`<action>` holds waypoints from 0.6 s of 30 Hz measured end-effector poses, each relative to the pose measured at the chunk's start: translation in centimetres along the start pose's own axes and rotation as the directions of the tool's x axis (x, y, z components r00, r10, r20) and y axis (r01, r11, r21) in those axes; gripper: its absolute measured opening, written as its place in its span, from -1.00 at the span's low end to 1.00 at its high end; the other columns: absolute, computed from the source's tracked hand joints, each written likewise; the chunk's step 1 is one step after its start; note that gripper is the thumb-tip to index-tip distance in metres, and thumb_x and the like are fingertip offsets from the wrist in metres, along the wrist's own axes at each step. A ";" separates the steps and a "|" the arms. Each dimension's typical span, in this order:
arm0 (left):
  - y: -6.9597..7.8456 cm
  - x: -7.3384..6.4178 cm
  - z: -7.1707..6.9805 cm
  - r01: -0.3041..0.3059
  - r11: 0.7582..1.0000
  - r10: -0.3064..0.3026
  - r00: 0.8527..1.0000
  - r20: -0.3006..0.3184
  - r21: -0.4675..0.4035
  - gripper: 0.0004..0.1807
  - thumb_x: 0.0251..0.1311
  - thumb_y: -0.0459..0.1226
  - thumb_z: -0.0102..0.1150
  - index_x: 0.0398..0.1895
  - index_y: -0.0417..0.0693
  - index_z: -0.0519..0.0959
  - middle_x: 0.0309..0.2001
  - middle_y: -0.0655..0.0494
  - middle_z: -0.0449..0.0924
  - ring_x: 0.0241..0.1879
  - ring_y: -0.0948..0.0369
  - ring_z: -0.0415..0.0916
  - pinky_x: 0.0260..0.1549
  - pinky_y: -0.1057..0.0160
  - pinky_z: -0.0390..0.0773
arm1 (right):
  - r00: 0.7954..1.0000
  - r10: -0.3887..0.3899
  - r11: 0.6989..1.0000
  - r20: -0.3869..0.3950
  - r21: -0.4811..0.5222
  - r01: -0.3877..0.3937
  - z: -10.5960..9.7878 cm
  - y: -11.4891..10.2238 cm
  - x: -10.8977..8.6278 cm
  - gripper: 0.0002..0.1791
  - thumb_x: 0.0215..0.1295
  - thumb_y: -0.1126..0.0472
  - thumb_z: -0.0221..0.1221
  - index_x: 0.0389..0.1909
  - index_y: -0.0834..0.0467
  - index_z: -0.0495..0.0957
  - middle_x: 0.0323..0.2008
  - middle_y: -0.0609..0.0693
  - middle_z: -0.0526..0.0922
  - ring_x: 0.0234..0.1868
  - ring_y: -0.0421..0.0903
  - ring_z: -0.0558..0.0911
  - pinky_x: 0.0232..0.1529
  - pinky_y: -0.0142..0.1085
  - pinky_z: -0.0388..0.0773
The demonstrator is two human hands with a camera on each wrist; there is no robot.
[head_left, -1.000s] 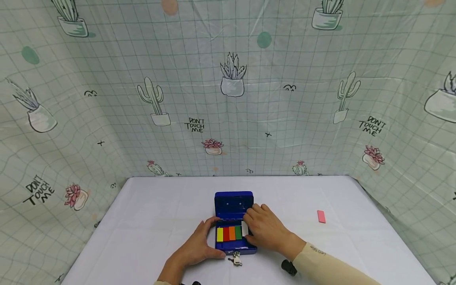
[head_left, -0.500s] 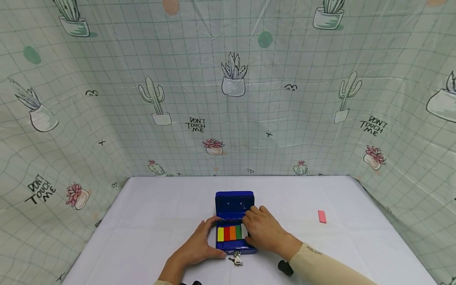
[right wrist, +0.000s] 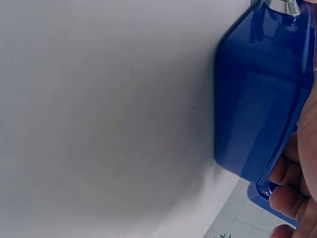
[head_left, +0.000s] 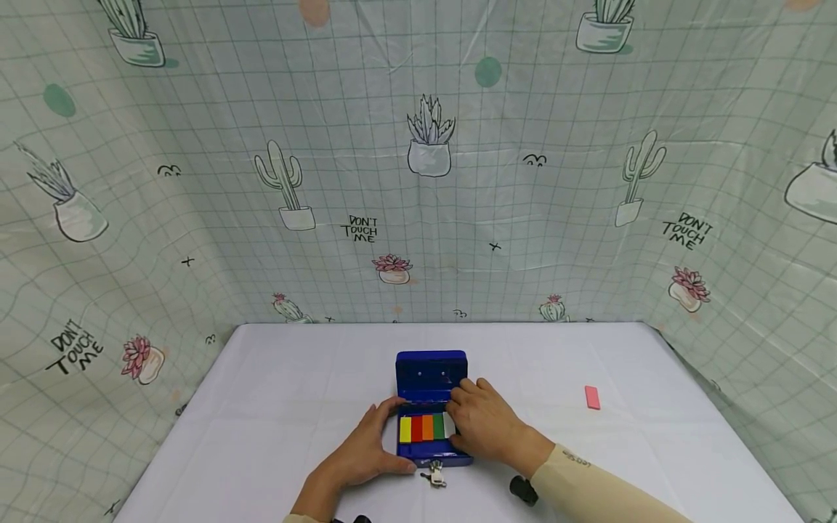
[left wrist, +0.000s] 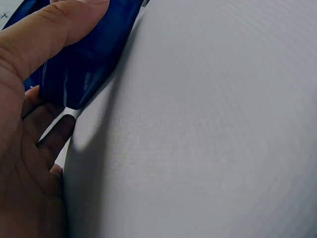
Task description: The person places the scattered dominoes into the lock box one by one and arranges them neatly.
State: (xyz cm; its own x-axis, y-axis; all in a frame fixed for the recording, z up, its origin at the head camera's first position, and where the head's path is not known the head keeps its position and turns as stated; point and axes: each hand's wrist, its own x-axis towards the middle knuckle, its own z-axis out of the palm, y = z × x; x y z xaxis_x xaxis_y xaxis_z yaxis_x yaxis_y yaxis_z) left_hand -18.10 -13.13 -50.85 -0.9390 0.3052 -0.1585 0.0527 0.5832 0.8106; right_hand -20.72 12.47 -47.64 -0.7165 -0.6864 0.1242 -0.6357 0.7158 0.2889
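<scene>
A blue metal cash box [head_left: 431,449] stands on the white table with its lid [head_left: 430,370] raised at the back. Inside, yellow [head_left: 405,430], red [head_left: 416,428], orange [head_left: 428,428] and green [head_left: 439,426] blocks stand side by side in a row. At the row's right end, my right hand [head_left: 487,425] holds a white block [head_left: 448,424] between thumb and fingers, partly covering it. My left hand [head_left: 366,450] grips the box's left side, thumb at the front corner and fingers toward the back. In the left wrist view the thumb [left wrist: 54,27] lies over the blue wall.
Keys [head_left: 436,476] hang from the lock at the box's front. A pink block [head_left: 592,397] lies alone on the table to the right. Below my right wrist is a small black object [head_left: 523,490]. A cactus-print cloth [head_left: 445,240] hangs behind the table.
My right hand and forearm have shifted slightly left, with the white block staying at the right end of the row. The left hand keeps its place on the box.
</scene>
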 end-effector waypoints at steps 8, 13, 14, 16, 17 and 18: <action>0.0 0.0 0.1 0.010 1.000 -0.010 1.000 -0.001 -0.007 0.21 -0.17 0.09 0.73 0.59 0.24 0.22 0.66 -0.05 0.15 0.66 -0.35 -0.18 0.46 -0.58 -0.10 | 1.000 -0.015 1.000 0.011 0.000 0.015 -0.2 0.0 0.0 -0.51 0.23 -0.29 0.43 -0.08 0.03 0.78 -0.27 -0.11 0.66 -0.21 -0.10 0.37 -0.24 -0.28 0.24; 0.1 -0.1 0.0 0.009 1.000 -0.009 1.000 -0.003 -0.003 0.21 -0.16 0.08 0.72 0.59 0.24 0.22 0.66 -0.05 0.15 0.66 -0.35 -0.18 0.47 -0.57 -0.10 | 1.000 -0.016 1.000 0.018 0.005 0.016 -0.2 0.0 0.0 -0.51 0.23 -0.28 0.43 -0.08 0.03 0.78 -0.26 -0.11 0.68 -0.22 -0.11 0.37 -0.24 -0.29 0.23; 0.1 -0.1 0.0 0.010 1.000 -0.010 1.000 -0.003 -0.001 0.21 -0.16 0.09 0.72 0.59 0.24 0.22 0.66 -0.04 0.15 0.66 -0.35 -0.18 0.46 -0.58 -0.09 | 1.000 -0.017 1.000 0.018 0.005 0.017 -0.2 0.0 0.0 -0.51 0.23 -0.28 0.43 -0.08 0.03 0.78 -0.27 -0.11 0.67 -0.22 -0.11 0.37 -0.25 -0.29 0.23; 0.1 -0.1 0.0 0.011 1.000 -0.011 1.000 -0.003 0.002 0.21 -0.16 0.09 0.72 0.59 0.24 0.22 0.66 -0.04 0.16 0.66 -0.35 -0.18 0.46 -0.58 -0.09 | 1.000 -0.018 1.000 0.017 0.004 0.018 -0.2 0.0 0.0 -0.51 0.24 -0.28 0.42 -0.08 0.03 0.78 -0.28 -0.12 0.67 -0.23 -0.11 0.37 -0.25 -0.29 0.23; 0.2 -0.1 0.0 0.014 1.000 -0.014 1.000 -0.002 0.003 0.20 -0.16 0.09 0.72 0.59 0.24 0.22 0.66 -0.04 0.15 0.66 -0.35 -0.18 0.46 -0.58 -0.09 | 1.000 -0.020 1.000 0.014 0.003 0.020 -0.2 0.0 0.0 -0.51 0.24 -0.29 0.42 -0.09 0.03 0.78 -0.29 -0.12 0.66 -0.23 -0.11 0.37 -0.25 -0.29 0.23; 0.2 -0.1 0.0 0.014 1.000 -0.014 1.000 -0.001 0.004 0.20 -0.16 0.10 0.72 0.59 0.25 0.22 0.66 -0.04 0.15 0.66 -0.35 -0.18 0.46 -0.58 -0.09 | 1.000 -0.023 1.000 0.009 -0.001 0.023 -0.2 0.0 0.0 -0.50 0.23 -0.29 0.42 -0.09 0.03 0.78 -0.28 -0.11 0.66 -0.23 -0.10 0.37 -0.25 -0.29 0.23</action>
State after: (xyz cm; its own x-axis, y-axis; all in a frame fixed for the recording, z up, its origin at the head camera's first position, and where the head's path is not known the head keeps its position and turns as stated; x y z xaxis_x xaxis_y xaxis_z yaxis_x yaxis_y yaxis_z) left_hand -17.97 -13.04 -50.67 -0.9401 0.2959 -0.1695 0.0405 0.5903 0.8062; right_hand -20.63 12.47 -47.47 -0.7045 -0.7012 0.1095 -0.6514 0.7001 0.2925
